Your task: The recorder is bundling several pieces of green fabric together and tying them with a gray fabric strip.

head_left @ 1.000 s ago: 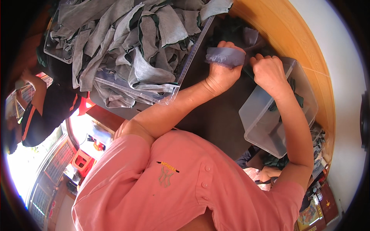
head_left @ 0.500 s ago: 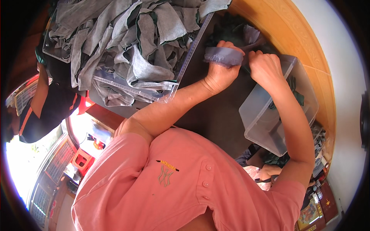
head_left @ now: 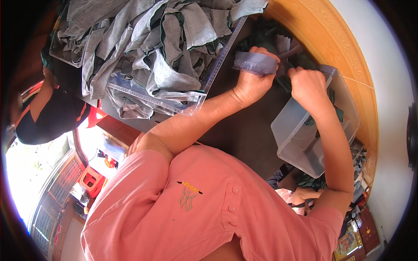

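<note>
My left hand [head_left: 254, 85] is closed beside the large bin, with a grey-purple band [head_left: 257, 62] with a frayed or ruffled edge wrapped across its back. Its fingertips face away, so what they grip is hidden. To its right, my right hand [head_left: 308, 87] is closed, knuckles up, over the near side of a clear plastic box. Dark green cloth [head_left: 284, 81] shows just left of its fingers; whether they pinch it is hidden. Beyond both hands lie a grey-purple strip [head_left: 284, 45] and a dark green cloth heap [head_left: 261, 32].
A clear bin [head_left: 213, 71] heaped with grey, green-edged cloth strips [head_left: 174, 56] stands at the far left. The translucent box [head_left: 289, 126] at right holds some green cloth. A wooden panel [head_left: 322, 32] and white wall bound the right. Another person [head_left: 52, 115] is at the left.
My right hand has moved a little to the right and nearer, widening the gap to my left hand, which has barely moved. The person at the left has shifted slightly.
</note>
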{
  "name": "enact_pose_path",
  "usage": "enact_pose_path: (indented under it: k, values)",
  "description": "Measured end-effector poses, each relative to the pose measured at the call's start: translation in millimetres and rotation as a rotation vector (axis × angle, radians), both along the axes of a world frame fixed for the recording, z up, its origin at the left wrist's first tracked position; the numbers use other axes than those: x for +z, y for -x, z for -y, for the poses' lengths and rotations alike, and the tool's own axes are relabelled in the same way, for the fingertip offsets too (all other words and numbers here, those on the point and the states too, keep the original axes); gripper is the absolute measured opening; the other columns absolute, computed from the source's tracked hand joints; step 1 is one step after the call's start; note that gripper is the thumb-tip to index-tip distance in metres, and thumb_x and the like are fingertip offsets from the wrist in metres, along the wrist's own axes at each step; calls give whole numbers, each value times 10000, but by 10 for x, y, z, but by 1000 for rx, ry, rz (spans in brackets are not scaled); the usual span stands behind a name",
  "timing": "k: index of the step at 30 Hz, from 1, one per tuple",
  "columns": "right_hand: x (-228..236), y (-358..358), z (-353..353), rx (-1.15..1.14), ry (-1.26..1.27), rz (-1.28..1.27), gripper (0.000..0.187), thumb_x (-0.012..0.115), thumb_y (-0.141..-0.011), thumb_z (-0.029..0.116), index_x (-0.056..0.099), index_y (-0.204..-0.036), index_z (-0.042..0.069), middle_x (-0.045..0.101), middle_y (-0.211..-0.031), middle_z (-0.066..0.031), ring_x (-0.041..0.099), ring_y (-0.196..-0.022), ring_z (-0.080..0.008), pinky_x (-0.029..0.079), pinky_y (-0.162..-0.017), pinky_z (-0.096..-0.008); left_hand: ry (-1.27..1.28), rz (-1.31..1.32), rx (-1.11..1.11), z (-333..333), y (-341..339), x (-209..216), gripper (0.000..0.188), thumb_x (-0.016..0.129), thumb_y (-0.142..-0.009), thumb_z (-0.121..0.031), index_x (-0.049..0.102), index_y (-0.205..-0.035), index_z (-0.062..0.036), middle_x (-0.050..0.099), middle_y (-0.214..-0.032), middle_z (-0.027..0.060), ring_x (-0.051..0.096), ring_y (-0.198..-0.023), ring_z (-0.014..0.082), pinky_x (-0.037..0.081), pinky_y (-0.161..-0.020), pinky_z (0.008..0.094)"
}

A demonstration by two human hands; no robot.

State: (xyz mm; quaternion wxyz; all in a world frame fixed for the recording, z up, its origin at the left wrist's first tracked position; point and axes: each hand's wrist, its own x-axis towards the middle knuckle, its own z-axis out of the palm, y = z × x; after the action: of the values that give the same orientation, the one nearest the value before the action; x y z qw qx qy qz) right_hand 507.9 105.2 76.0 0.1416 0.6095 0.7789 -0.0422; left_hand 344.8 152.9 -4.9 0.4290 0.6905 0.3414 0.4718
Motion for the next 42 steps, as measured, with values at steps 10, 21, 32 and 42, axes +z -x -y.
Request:
enact_pose_path:
  k: [10, 21, 32, 42]
  values:
    - [-166, 42, -543, -503, -203, -475, 148, 707, -816, 208, 677, -897, 88, 688, -799, -113, 668, -742, -286, 499, -631, -382, 41, -8, -47, 22, -33, -56, 168, 650, -705, 30, 625, -827, -84, 575, -871, 88, 518, -856, 330, 440, -722, 431]
    - [185, -97, -551, -706, 569, -1524, 85, 628, -889, 157, 608, -849, 84, 569, -696, 14, 545, -579, -80, 374, -520, -222, 21, -48, -64, -5, -29, -147, 164, 655, -733, 29, 636, -871, -57, 614, -897, 102, 545, -868, 348, 465, -732, 438]
    - [-113, -253, -588, -21, -24, -376, 105, 571, -836, 47, 532, -925, 88, 640, -888, -111, 622, -809, -377, 466, -638, -487, 730, 205, -240, 176, 149, -86, 96, 688, -894, -88, 658, -896, 3, 633, -797, 2, 596, -788, 101, 486, -748, 260]
    - [-320, -226, -617, -48, -135, -313, 147, 631, -831, 85, 495, -887, 81, 596, -879, -93, 599, -807, -373, 445, -619, -475, 1007, 109, -98, 110, 344, -264, 198, 697, -887, -177, 681, -867, 20, 641, -725, 18, 567, -686, 129, 460, -664, 291]
